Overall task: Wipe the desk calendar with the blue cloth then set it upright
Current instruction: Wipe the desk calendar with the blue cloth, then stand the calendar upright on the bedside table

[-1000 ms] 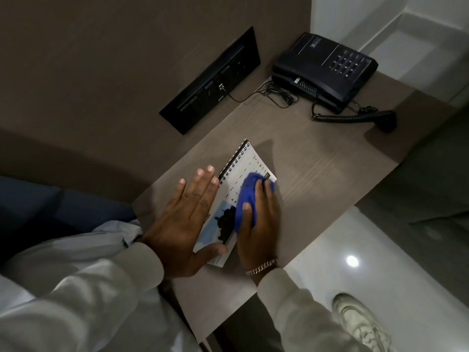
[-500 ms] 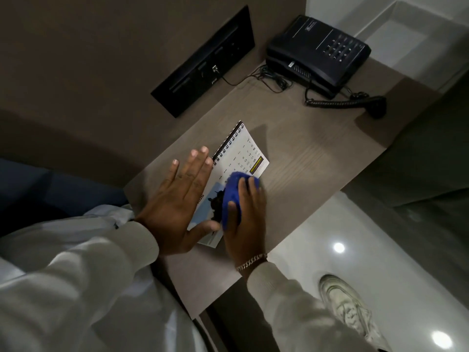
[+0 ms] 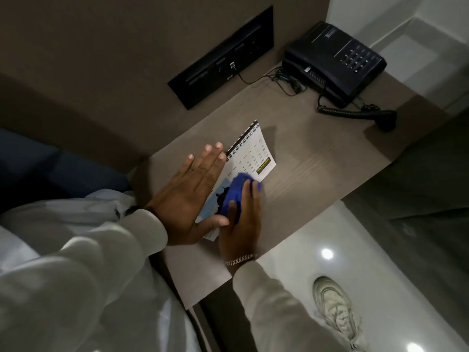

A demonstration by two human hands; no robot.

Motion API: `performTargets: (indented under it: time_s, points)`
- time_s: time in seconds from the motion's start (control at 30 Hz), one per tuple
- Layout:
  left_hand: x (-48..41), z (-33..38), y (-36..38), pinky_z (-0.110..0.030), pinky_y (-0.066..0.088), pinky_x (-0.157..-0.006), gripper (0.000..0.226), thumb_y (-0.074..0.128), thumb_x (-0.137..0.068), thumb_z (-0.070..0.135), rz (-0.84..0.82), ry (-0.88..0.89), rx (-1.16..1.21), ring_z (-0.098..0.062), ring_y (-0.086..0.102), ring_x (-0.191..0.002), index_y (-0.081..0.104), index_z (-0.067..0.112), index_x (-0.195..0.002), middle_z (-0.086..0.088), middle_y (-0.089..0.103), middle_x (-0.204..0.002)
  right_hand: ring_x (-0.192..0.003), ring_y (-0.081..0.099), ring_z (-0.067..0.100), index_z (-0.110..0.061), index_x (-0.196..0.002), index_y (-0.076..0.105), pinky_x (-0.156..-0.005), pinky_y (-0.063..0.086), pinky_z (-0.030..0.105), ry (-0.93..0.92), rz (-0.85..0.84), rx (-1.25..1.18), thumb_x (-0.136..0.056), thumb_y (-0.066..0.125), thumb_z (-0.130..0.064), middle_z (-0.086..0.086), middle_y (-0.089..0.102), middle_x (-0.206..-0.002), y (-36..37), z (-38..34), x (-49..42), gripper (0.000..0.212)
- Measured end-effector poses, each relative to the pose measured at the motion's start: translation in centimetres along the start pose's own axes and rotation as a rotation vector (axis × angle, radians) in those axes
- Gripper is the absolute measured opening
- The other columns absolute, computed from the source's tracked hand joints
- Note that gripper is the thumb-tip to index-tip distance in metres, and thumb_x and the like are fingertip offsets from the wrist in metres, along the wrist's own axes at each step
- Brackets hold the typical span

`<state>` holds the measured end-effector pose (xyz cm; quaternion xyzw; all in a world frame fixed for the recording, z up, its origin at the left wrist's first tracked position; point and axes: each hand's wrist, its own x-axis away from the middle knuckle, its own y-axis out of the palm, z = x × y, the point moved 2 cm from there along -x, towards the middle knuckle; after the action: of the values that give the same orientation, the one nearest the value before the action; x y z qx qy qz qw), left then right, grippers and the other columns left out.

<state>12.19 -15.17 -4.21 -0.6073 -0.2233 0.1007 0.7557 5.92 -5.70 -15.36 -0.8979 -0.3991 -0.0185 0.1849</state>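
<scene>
The desk calendar (image 3: 251, 154) lies flat on the wooden desk (image 3: 317, 168), its black spiral binding toward the wall and a picture on its near half. My left hand (image 3: 190, 196) presses flat on the calendar's left side, fingers spread, thumb across the lower corner. My right hand (image 3: 241, 222) holds the bunched blue cloth (image 3: 234, 195) down on the calendar's lower right part, over the picture. The near edge of the calendar is mostly hidden by both hands.
A black telephone (image 3: 335, 59) with its coiled cord and handset (image 3: 360, 114) sits at the desk's far right. A black socket panel (image 3: 223, 55) is set in the wall, with a cable running to the phone. A shoe (image 3: 335, 308) stands on the glossy floor.
My right hand has drawn the blue cloth back along the calendar, from the date grid down to the picture half. My left hand stays pressed on the calendar.
</scene>
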Motion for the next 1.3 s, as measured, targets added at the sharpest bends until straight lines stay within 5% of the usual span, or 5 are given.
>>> performTargets:
  time_s: [0.4, 0.7, 0.9, 1.1, 1.3]
  points:
    - [0.1, -0.3, -0.3, -0.052, 0.019, -0.118, 0.081, 0.024, -0.092, 0.060, 0.040, -0.047, -0.069, -0.029, 0.011, -0.149, 0.008, 0.006, -0.151, -0.015, 0.013, -0.160, -0.140, 0.039, 0.032, -0.015, -0.147, 0.033, -0.115, 0.036, 0.051, -0.165, -0.267, 0.171, -0.100, 0.024, -0.048, 0.015, 0.040, -0.152, -10.3, 0.4, -1.7, 0.057]
    - [2.7, 2.8, -1.4, -0.052, 0.010, -0.120, 0.066, 0.032, -0.094, 0.047, 0.535, -0.610, 0.344, -0.021, 0.003, -0.150, 0.021, 0.015, -0.151, -0.006, 0.017, -0.161, -0.145, 0.021, 0.046, -0.002, -0.148, 0.028, -0.115, 0.025, 0.062, -0.443, -0.453, 1.066, -0.093, 0.017, -0.041, 0.026, 0.025, -0.157, -16.6, 1.0, -14.5, 0.068]
    - [6.4, 7.0, 1.9, -0.040, 0.019, -0.118, 0.087, 0.027, -0.079, 0.080, 0.902, -1.562, 1.255, -0.028, 0.032, -0.142, 0.035, 0.024, -0.146, -0.008, 0.036, -0.154, -0.137, 0.036, 0.016, -0.017, -0.149, 0.025, -0.108, 0.028, 0.013, -0.215, -0.390, 0.297, -0.097, 0.048, -0.039, 0.004, 0.038, -0.151, -13.8, -6.3, -14.0, 0.061]
    - [4.5, 8.3, 2.0, -0.019, 0.038, -0.088, 0.072, 0.030, -0.065, 0.083, 0.970, -1.342, 1.822, 0.018, 0.060, -0.087, 0.064, 0.032, -0.104, 0.028, 0.067, -0.100, -0.109, 0.047, 0.006, -0.024, -0.145, 0.035, -0.094, 0.033, 0.024, -0.028, -0.474, 0.133, -0.099, 0.042, -0.046, -0.028, 0.051, -0.096, -9.5, -10.0, -15.1, 0.053]
    - [4.7, 3.8, 0.3, -0.044, 0.021, -0.118, 0.087, 0.032, -0.052, 0.098, 1.006, -1.295, 1.688, -0.003, 0.041, -0.128, 0.056, 0.048, -0.120, 0.020, 0.047, -0.136, -0.093, 0.056, 0.015, -0.027, -0.144, 0.031, -0.091, 0.046, 0.040, 0.040, -0.451, -0.053, -0.093, 0.046, -0.054, -0.014, 0.057, -0.092, -5.5, -12.3, -15.9, 0.060]
